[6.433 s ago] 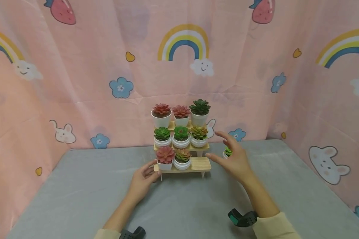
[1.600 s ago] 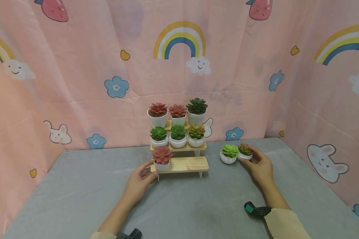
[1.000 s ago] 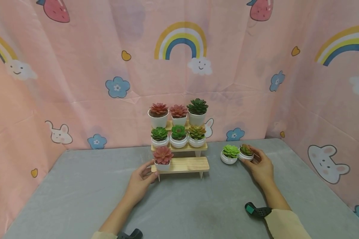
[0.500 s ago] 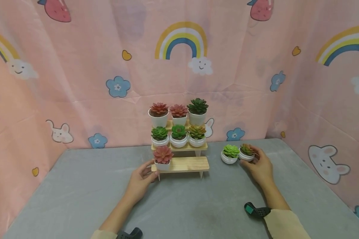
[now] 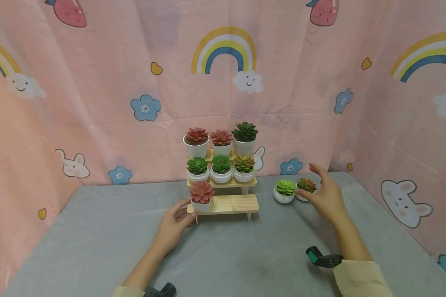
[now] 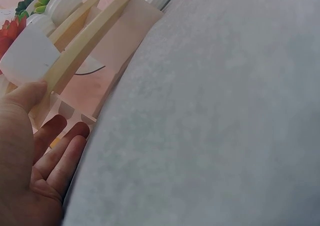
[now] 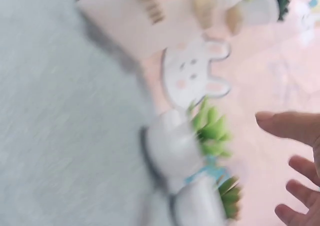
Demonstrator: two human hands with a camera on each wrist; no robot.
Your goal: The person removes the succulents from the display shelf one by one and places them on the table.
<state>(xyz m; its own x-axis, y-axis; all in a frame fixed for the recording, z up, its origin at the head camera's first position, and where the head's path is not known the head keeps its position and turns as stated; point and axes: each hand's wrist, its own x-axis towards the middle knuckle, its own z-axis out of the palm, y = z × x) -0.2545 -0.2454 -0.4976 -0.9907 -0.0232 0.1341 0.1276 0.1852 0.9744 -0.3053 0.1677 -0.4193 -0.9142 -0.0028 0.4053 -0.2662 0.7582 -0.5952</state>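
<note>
My left hand (image 5: 172,228) holds the left end of a wooden three-tier plant stand (image 5: 234,204), thumb at the bottom shelf's edge and fingers lower down by its white leg. Close to that hand, a pink succulent in a white pot (image 5: 201,196) sits on the bottom shelf. My right hand (image 5: 327,196) is spread and holds nothing, just right of two potted succulents on the table. One is a bright green succulent (image 5: 284,191); beside it stands an orange-green succulent (image 5: 307,185), its pot partly covered by the right thumb. The right wrist view is blurred.
On the middle shelf stand two green succulents (image 5: 198,166) and a yellowish one (image 5: 244,168). The top shelf bears two reddish succulents (image 5: 196,141) and a dark green one (image 5: 245,137). A pink patterned curtain (image 5: 293,103) closes off the back of the grey table (image 5: 96,239).
The orange-green succulent went from the bottom shelf to the table beside the bright green one. My right hand has just let go of it and risen slightly. The left hand stays at the stand.
</note>
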